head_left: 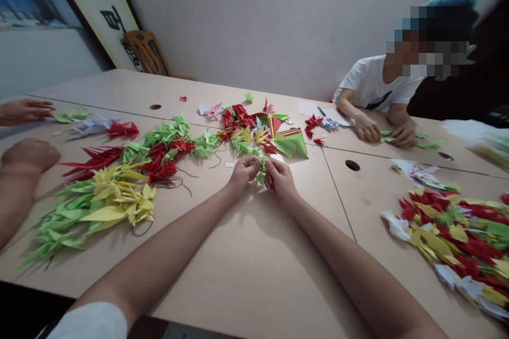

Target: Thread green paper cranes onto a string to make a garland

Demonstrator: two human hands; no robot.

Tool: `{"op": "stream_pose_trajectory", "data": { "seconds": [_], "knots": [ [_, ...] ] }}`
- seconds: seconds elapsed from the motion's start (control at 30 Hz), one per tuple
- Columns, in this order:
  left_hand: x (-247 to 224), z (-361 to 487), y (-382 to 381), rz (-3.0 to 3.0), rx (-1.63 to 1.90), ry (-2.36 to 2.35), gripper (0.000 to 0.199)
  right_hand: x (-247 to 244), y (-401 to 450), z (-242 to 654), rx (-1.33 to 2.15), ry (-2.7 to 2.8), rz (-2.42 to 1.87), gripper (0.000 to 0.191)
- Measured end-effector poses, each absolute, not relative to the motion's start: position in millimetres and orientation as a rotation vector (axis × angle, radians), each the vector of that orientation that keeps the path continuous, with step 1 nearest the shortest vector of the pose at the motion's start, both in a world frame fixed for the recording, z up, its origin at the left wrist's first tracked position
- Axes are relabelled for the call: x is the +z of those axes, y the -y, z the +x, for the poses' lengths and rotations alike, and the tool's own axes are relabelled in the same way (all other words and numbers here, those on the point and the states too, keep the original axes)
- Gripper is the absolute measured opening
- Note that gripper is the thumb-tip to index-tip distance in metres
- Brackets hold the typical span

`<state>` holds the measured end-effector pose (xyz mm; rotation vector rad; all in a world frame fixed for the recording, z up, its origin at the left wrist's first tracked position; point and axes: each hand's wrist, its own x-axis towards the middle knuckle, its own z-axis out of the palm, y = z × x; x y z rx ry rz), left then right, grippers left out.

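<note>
At the middle of the table, my left hand [245, 174] and my right hand [278, 176] are close together with pinched fingers. Both are closed on a small bunch of green folded paper [261, 169] between them. Its exact shape is partly hidden by the fingers. Just beyond lie green, yellow and red folded papers [242, 135] and a larger green folded sheet [292, 144]. To the left of my hands lies a long pile of strung paper cranes [119, 190] in yellow, green and red, with dark thread ends [183, 183] beside it.
A large heap of coloured folded paper [457, 238] covers the right side of the table [222, 275]. Across on the right, a person [374, 85] handles green paper. Another person's hands [32, 156] rest at the left edge. The table has round holes [352, 165].
</note>
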<state>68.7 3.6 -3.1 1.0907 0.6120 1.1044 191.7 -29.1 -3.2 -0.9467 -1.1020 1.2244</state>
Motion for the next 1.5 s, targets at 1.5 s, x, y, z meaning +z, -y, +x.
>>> {"op": "stream_pose_trajectory", "data": {
  "seconds": [1.5],
  "knots": [
    [-1.8,57.6,-12.2,1.097,0.901,-0.517,0.04,0.5,27.9,198.5,1.353,1.187,-0.944,0.048]
  ]
}}
